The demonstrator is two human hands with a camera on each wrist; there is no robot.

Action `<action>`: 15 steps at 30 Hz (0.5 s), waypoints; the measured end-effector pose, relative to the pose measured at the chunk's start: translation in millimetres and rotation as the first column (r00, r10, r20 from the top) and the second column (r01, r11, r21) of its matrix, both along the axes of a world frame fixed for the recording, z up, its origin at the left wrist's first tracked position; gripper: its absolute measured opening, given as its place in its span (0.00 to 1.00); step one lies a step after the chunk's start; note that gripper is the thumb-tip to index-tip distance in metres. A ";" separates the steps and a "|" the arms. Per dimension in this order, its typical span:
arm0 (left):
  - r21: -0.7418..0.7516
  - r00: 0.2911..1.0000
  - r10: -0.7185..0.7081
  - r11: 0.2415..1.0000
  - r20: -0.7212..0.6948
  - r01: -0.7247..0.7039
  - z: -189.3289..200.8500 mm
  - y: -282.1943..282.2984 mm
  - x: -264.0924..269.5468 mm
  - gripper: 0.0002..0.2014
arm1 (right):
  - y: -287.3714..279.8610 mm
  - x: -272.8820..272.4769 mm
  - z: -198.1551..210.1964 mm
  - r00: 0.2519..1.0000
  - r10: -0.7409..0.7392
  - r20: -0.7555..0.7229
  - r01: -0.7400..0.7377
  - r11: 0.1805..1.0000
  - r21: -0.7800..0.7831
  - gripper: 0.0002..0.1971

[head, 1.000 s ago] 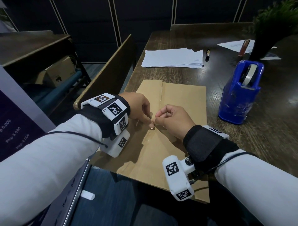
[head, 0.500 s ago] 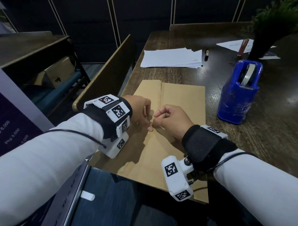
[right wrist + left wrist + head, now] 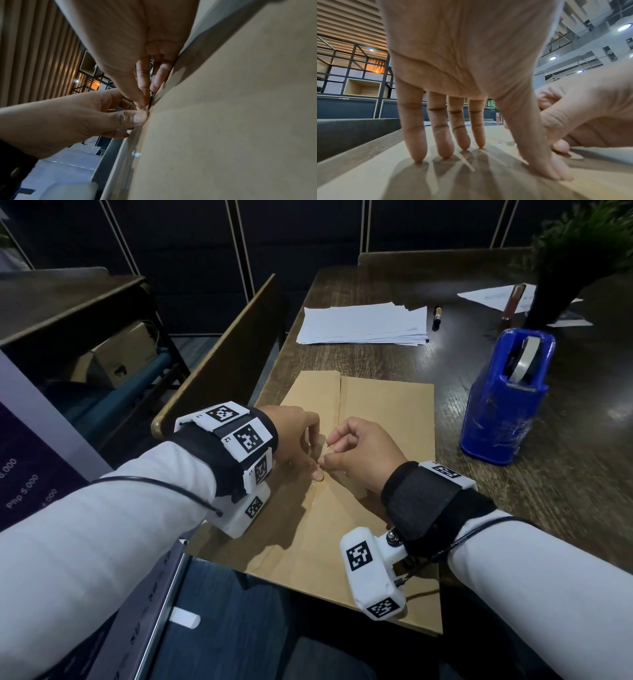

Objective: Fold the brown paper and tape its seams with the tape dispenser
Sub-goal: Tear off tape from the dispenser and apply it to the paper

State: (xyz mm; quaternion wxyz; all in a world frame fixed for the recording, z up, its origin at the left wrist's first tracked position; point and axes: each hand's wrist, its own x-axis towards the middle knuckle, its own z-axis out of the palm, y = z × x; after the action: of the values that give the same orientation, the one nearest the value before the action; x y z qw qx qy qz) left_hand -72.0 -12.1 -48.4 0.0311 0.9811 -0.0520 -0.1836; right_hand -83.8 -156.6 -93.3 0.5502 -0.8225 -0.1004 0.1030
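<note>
The folded brown paper point(image 3: 387, 412) lies flat on the dark wooden table point(image 3: 565, 491), its seam running down the middle. Both hands meet at that seam. My left hand point(image 3: 308, 450) stands on the paper point(image 3: 368, 175) with straight fingers, and its thumb point(image 3: 544, 167) presses on the seam. My right hand point(image 3: 327, 453) pinches the end of a clear tape strip between thumb and forefinger point(image 3: 147, 98). More of this tape point(image 3: 133, 152) glints along the seam nearer to me. The blue tape dispenser point(image 3: 503, 405) stands upright to the right of the paper, apart from both hands.
A stack of white sheets point(image 3: 363, 323) and a pen point(image 3: 436, 316) lie beyond the paper. A dark potted plant point(image 3: 565, 268) and loose papers point(image 3: 493, 296) are at the far right. A wooden chair back point(image 3: 222, 354) stands along the table's left edge. The brown paper overhangs the near edge.
Both hands stay at the seam. The left hand has edged slightly farther along the paper; the right hand keeps its pinch.
</note>
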 end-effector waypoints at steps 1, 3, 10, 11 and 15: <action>-0.001 1.000 -0.003 1.000 -0.001 0.003 0.3 0.1 -0.2 0.28 | 0.0 0.1 0.0 1.000 0.002 0.004 -0.002 1.000 -0.003 0.11; 0.002 1.000 -0.010 1.000 -0.008 0.010 1.0 0.5 -0.4 0.28 | 0.0 0.6 -0.1 1.000 0.008 0.022 -0.007 1.000 -0.014 0.11; 0.003 1.000 -0.019 1.000 -0.021 0.019 2.5 0.0 -0.4 0.29 | 0.3 2.3 -0.6 0.997 0.033 0.064 -0.029 0.997 -0.065 0.11; 0.002 1.000 -0.020 1.000 -0.021 0.021 2.6 -0.1 -0.5 0.28 | 0.5 2.8 -1.1 0.997 0.039 0.069 -0.034 0.997 -0.073 0.11; 0.011 1.000 -0.026 1.000 -0.015 0.026 2.9 -0.1 -0.9 0.29 | 1.9 4.2 -2.6 0.994 0.050 0.093 -0.041 0.994 -0.096 0.12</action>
State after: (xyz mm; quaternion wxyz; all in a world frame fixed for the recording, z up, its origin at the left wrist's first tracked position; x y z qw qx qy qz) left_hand -72.9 -12.1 -45.5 0.0237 0.9791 -0.0635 -0.1916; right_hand -79.6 -154.7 -95.9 0.5028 -0.8491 -0.1406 0.0808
